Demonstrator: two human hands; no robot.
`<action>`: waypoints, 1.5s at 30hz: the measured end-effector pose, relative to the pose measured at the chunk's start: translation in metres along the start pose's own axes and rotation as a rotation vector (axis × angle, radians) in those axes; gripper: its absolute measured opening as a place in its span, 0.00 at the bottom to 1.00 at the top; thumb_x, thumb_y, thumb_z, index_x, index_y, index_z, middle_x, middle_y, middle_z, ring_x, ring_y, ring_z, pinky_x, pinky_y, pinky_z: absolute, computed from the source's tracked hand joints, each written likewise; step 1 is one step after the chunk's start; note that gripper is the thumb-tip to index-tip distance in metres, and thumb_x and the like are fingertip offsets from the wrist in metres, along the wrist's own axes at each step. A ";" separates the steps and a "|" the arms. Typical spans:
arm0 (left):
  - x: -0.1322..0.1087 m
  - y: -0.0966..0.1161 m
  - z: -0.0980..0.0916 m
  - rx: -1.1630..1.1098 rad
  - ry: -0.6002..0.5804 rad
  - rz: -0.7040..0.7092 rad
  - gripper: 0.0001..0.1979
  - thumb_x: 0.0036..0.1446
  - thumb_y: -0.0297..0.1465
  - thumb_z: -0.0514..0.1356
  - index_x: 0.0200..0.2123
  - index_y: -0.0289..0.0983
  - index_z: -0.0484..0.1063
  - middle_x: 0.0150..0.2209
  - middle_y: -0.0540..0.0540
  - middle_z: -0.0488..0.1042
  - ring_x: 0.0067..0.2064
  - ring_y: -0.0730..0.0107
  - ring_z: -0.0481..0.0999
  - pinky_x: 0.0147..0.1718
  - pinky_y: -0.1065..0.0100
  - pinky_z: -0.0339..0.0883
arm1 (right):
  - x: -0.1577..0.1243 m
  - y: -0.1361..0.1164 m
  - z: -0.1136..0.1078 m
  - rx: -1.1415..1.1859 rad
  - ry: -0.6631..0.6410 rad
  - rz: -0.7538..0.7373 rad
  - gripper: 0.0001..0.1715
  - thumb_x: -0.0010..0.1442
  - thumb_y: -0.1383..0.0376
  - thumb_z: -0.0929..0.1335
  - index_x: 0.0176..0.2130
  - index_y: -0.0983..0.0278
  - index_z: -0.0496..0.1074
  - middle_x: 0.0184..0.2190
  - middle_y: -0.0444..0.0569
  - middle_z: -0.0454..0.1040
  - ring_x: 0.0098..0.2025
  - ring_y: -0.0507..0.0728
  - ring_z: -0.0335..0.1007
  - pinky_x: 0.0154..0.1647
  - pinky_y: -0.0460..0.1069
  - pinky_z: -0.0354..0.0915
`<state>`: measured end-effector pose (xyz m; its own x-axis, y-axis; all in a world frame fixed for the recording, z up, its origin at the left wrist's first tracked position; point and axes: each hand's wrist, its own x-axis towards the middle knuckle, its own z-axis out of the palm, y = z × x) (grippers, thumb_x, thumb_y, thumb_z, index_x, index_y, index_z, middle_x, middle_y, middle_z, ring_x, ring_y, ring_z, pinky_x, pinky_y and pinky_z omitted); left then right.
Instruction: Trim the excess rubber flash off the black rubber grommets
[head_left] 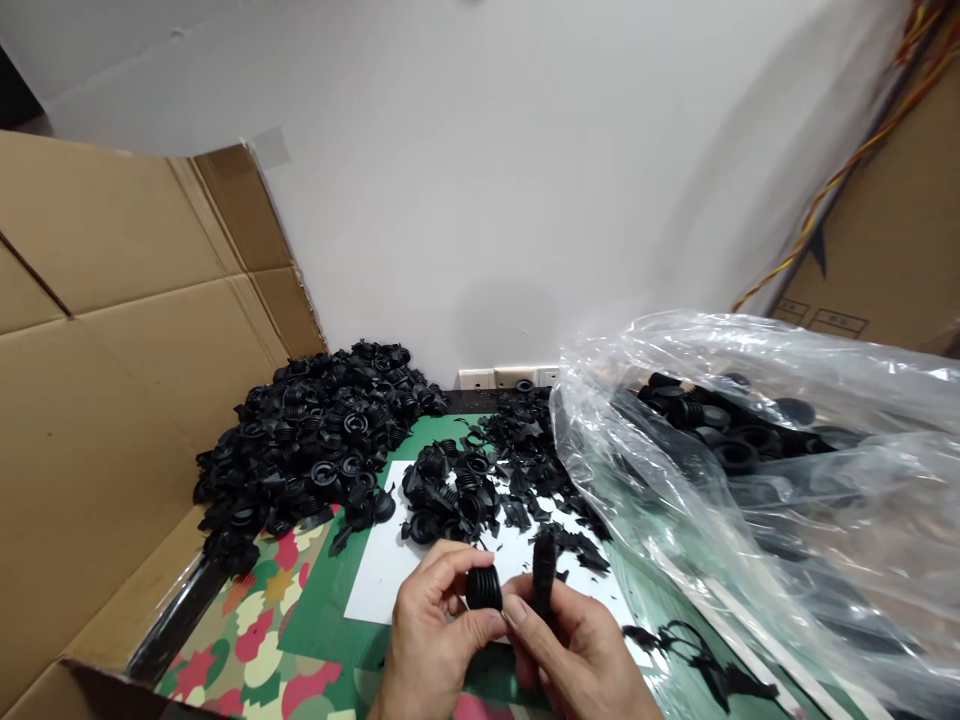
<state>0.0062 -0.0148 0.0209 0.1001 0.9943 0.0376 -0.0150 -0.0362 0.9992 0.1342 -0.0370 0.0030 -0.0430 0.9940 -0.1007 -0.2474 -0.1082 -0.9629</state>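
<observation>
My left hand (pixel 435 620) is closed on a small black ribbed rubber bellows (pixel 484 588), pinched between thumb and fingers. Close beside it, my right hand (pixel 566 640) is closed around a dark, elongated object (pixel 544 570) that stands up out of the grip; its kind is unclear. The right thumb and fingertip meet at the lower right edge of the bellows. Just beyond my hands, a small heap of black ribbed rubber pieces (pixel 450 490) lies on a white sheet (pixel 375 580), with torn black rubber scraps (pixel 525 450) to its right.
A large pile of black rubber pieces (pixel 322 440) rests against a cardboard box (pixel 135 290) at left. To the right, a clear plastic bag (pixel 750 520) holds more black parts. Under the sheet lies a green mat (pixel 322 600). A white wall (pixel 480 180) closes the back.
</observation>
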 end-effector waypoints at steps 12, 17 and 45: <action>-0.002 -0.011 -0.003 -0.167 0.059 -0.236 0.15 0.35 0.25 0.69 0.32 0.33 0.79 0.18 0.50 0.73 0.20 0.75 0.67 0.21 0.74 0.62 | 0.002 0.013 0.003 0.149 0.114 0.078 0.30 0.43 0.41 0.70 0.24 0.65 0.68 0.09 0.38 0.62 0.13 0.46 0.47 0.15 0.43 0.45; 0.000 -0.006 -0.002 -0.146 0.100 -0.243 0.13 0.33 0.24 0.69 0.29 0.32 0.79 0.15 0.52 0.71 0.18 0.78 0.65 0.19 0.76 0.59 | 0.004 0.018 0.002 0.168 0.119 0.102 0.30 0.43 0.41 0.71 0.23 0.66 0.67 0.09 0.38 0.62 0.11 0.44 0.44 0.12 0.42 0.40; 0.000 -0.004 -0.001 0.010 0.064 -0.109 0.17 0.32 0.18 0.66 0.30 0.38 0.81 0.27 0.52 0.70 0.26 0.73 0.68 0.23 0.75 0.63 | 0.008 0.018 -0.001 0.354 0.025 0.212 0.27 0.44 0.47 0.73 0.18 0.65 0.64 0.08 0.38 0.61 0.09 0.42 0.43 0.10 0.40 0.39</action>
<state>0.0049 -0.0141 0.0165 0.0373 0.9967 -0.0722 0.0023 0.0722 0.9974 0.1302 -0.0308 -0.0152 -0.1066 0.9488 -0.2973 -0.5536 -0.3051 -0.7749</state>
